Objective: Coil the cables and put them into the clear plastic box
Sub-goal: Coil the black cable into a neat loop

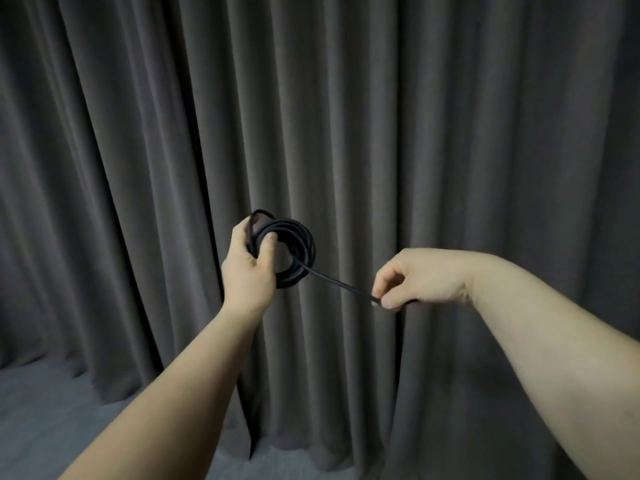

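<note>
Cable fills your left hand, wound into a round black coil with a hole in the middle. Your left hand is closed around the left side of the coil. Your thumb presses on the front of the loops and your other fingers wrap around the back. One small loop sticks up above your fingers at the top. The coil is held up in the air, out in front of you, a little left of the middle.

From the bottom of the coil, one loose piece of the cable runs down and to the right. It is pulled straight, like a tight string. It ends at your right hand.

Your right hand is lower than your left and well apart from it. It pinches the cable between the thumb and the first finger. The other fingers are curled in. A short dark bit of cable pokes out under the hand, but the very end is hidden.

No words or labels show on the cable. It is too dark and small to read.

Behind both hands hangs a gray curtain with long folds. A gray floor shows at the bottom left.
</note>
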{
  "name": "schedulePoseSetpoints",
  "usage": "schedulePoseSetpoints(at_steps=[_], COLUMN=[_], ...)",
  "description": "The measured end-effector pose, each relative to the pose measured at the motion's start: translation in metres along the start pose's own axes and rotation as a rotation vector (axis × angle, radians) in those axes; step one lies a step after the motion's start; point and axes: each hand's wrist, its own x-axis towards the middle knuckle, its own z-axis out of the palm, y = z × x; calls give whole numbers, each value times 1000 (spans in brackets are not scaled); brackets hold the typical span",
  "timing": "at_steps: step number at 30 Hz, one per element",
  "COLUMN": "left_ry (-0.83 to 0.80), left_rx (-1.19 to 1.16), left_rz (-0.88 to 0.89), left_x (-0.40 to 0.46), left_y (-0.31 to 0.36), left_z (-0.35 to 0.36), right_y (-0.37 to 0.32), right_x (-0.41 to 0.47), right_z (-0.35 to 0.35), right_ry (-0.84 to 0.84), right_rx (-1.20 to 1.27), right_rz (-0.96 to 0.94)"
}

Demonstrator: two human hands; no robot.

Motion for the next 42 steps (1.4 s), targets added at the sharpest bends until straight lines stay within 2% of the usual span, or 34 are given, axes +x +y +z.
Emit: schedulePoseSetpoints(at_steps=[1,2,5,7,13,18,21,25,31,34,36,39,40,42], left_ry=[-44,-92,-213,-281,-392,-415,-357,-209,-112,-97,-71,53,94,118], left_rx=[28,58,123,152,137,80,79,81,117,127,130,100,74,39], left_rz=[3,15,89,145,204,318,341,278,183,174,157,101,68,37], left_x=[-4,-7,-17,-22,-33,-36,-32,-20,-17,-18,-16,-7,-4,1], left_y=[0,1,4,7,15,20,18,12,4,1,0,-4,-4,-3], left_z=[0,2,10,15,19,22,23,19,22,22,19,5,-1,-7], right_y=[-2,-7,-27,-35,-30,-29,-23,-20,-37,-42,-47,-46,-43,-37], right_x=[3,7,18,26,34,34,33,15,5,14,10,-6,-10,-12], right_z=[-1,1,11,16,18,18,19,25,31,36,34,19,14,10], right_ry=[77,179,508,597,549,451,473,764,587,557,593,602,590,520], right_rx=[-116,-128,200,282,151,435,446,126,-401,-536,-366,108,178,124], right_rz=[19,12,-142,-233,-273,-254,-248,-343,-387,-354,-371,-375,-359,-265])
